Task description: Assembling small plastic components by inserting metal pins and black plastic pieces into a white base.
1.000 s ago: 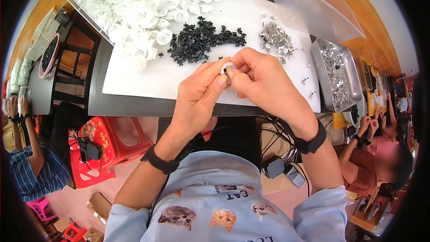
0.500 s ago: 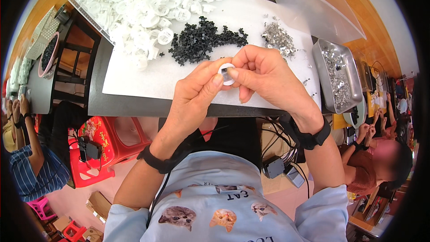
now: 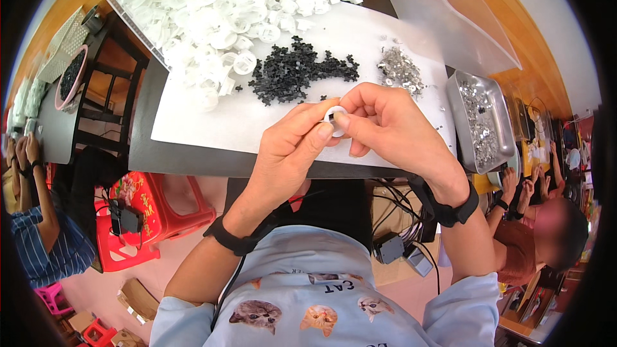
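Pinching white disc (image 3: 337, 131) above desk (image 3: 186, 159), toward near edge: left hand (image 3: 292, 136) and right hand (image 3: 395, 127), fingers closed on it; black parts (image 3: 286, 72) beyond.

A dark grey table (image 3: 193, 161) is carrying a flat white sheet (image 3: 205, 125); white plastic discs (image 3: 215, 13), small black pieces (image 3: 283, 72) and silvery metal parts (image 3: 400, 69) are lying heaped on it.

- A small-parts workshop (assembly work, by its look)
- A counter (image 3: 193, 159) heaped with white plastic pieces (image 3: 205, 13), black pieces (image 3: 286, 72) and metal bits (image 3: 400, 69)
- A metal tray (image 3: 464, 119) of similar bits
- A co-worker in stripes (image 3: 48, 244) left, a co-worker in brown (image 3: 517, 254) right
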A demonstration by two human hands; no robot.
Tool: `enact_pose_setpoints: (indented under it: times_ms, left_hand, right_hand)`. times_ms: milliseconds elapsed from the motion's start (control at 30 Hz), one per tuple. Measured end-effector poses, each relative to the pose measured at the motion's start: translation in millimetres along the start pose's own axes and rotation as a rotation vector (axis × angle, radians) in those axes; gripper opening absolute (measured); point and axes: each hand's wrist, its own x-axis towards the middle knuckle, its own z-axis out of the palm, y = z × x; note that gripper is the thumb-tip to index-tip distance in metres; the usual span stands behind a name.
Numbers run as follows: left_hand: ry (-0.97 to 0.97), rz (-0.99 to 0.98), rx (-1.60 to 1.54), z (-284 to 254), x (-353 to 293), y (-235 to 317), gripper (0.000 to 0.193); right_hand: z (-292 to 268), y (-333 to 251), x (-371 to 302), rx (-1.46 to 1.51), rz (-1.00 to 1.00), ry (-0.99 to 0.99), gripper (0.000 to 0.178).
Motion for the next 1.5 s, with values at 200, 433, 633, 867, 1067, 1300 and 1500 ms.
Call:
enact_pose_setpoints:
  times_ms: [200, 433, 633, 867, 1067, 1300, 1500]
  left_hand:
    - [0.024, 0.071, 0.171, 1.0, -1.1, -2.8, 0.032]
    - [0.068, 0.133, 0.310, 2.7, -1.1, -2.1, 0.030]
    - [0.085, 0.135, 0.206, 4.2, -1.4, -3.5, 0.029]
    - [0.070, 0.110, 0.282, 3.3, -1.8, -1.5, 0.029]
    - [0.066, 0.103, 0.363, 3.3, -1.5, -0.3, 0.030]
    - [0.053, -0.024, 0.006, 5.8, -6.5, -1.7, 0.037]
    - [0.013, -0.027, -0.004, 3.8, -4.9, 1.2, 0.039]
  right_hand:
    - [6.4, 5.8, 1.3, -0.073, -0.019, 0.092, 0.020]
    - [11.3, 14.6, 1.7, -0.203, -0.093, 0.160, 0.018]
    - [12.4, 16.1, 0.6, -0.122, -0.119, 0.165, 0.019]
    - [14.3, 13.1, 0.7, -0.247, -0.113, 0.164, 0.020]
    - [14.3, 11.8, -0.3, -0.350, -0.125, 0.166, 0.020]
    - [-7.6, 4.9, -1.0, 0.092, -0.074, 0.074, 0.016]
    - [-133.4, -36.6, 7.3, -0.064, -0.384, 0.616, 0.031]
